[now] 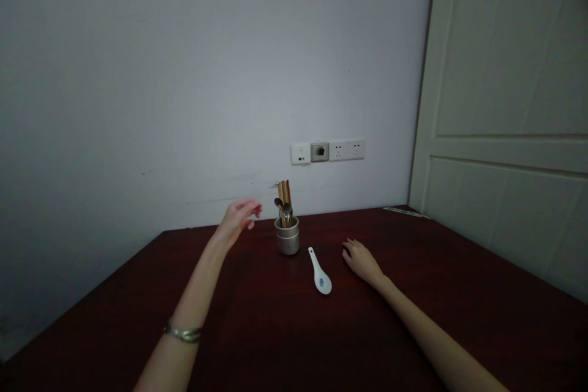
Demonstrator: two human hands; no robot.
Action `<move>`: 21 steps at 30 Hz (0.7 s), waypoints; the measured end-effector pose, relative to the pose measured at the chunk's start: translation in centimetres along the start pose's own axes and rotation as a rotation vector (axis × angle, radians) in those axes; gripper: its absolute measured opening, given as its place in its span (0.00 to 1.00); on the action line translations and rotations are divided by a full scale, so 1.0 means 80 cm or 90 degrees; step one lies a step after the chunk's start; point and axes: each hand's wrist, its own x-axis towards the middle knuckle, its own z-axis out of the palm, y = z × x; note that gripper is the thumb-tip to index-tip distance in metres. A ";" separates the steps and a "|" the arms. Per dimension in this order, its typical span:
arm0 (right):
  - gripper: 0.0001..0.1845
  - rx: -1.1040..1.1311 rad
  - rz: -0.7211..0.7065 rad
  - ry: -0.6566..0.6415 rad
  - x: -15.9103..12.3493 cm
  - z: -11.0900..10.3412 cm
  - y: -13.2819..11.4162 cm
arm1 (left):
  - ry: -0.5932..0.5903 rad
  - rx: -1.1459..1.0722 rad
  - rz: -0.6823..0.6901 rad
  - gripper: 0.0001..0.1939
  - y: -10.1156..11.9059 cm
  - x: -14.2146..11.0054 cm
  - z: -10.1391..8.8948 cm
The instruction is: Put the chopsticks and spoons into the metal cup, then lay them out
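My left hand (237,219) is raised above the table, just left of a metal utensil holder (288,241). Its fingers are apart and bent a little, with nothing in them. Wooden chopsticks (283,193) and metal spoons (286,208) stand upright in the holder. A white soup spoon (321,277) with a blue mark in its bowl lies on the table, its handle pointing away from me. To the right of that spoon, my right hand (362,260) rests palm down on the tabletop, fingers loosely stretched and holding nothing.
The dark red table (275,331) reaches the pale wall behind it. Wall sockets (346,150) are above its back edge. A white panelled door (505,153) stands along the right side. A thin flat strip (407,212) lies at the back right edge.
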 end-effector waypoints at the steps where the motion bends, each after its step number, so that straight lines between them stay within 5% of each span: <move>1: 0.22 -0.001 -0.001 0.000 0.000 0.000 0.000 | -0.051 0.068 0.001 0.12 0.001 -0.006 0.021; 6: 0.21 0.003 0.015 -0.002 0.000 0.000 0.000 | -0.255 0.247 -0.078 0.15 -0.060 -0.025 0.103; 12: 0.22 -0.011 0.005 -0.001 -0.001 -0.004 -0.003 | -0.155 0.473 -0.106 0.13 -0.154 -0.030 0.132; 21: 0.21 -0.006 0.023 -0.006 0.000 -0.005 -0.004 | -0.098 0.488 -0.185 0.15 -0.191 -0.009 0.142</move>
